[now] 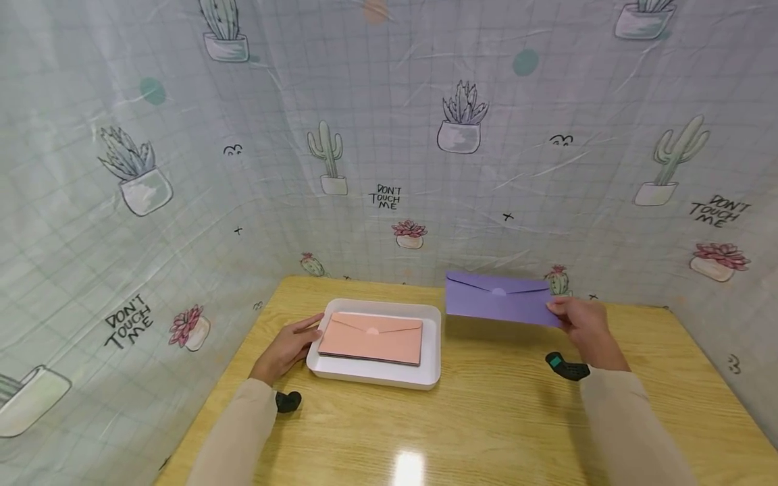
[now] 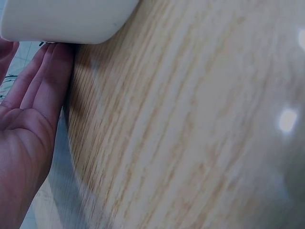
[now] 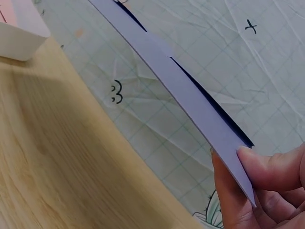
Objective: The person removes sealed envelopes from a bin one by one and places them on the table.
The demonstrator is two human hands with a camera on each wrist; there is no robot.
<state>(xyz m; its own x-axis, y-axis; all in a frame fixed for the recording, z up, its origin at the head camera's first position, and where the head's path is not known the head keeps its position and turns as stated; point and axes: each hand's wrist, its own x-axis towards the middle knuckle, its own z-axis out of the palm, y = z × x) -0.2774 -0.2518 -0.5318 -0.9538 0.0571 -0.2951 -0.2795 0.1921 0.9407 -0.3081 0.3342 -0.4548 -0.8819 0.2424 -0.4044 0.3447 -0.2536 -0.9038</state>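
Note:
My left hand [image 1: 288, 345] rests against the left end of a white tray [image 1: 434, 364], fingers fairly straight along its side. In the left wrist view those fingers [image 2: 50, 78] run up to the tray's lower edge [image 2: 66, 28], and their tips are hidden. Inside the tray lies a stack of envelopes, a salmon-pink envelope [image 1: 371, 341] on top with its flap up. To the right of the tray, my right hand [image 1: 583, 320] pinches a purple envelope [image 1: 498, 302] by its right end, between thumb and fingers. The envelope is held above the table, tilted with its flap side toward me.
The wooden table [image 1: 474, 418] extends around the tray. A curtain [image 1: 389, 135] printed with potted cacti stands behind and at both sides. Black wrist straps [image 1: 568, 368] show beside both wrists. Light glares off the table's front.

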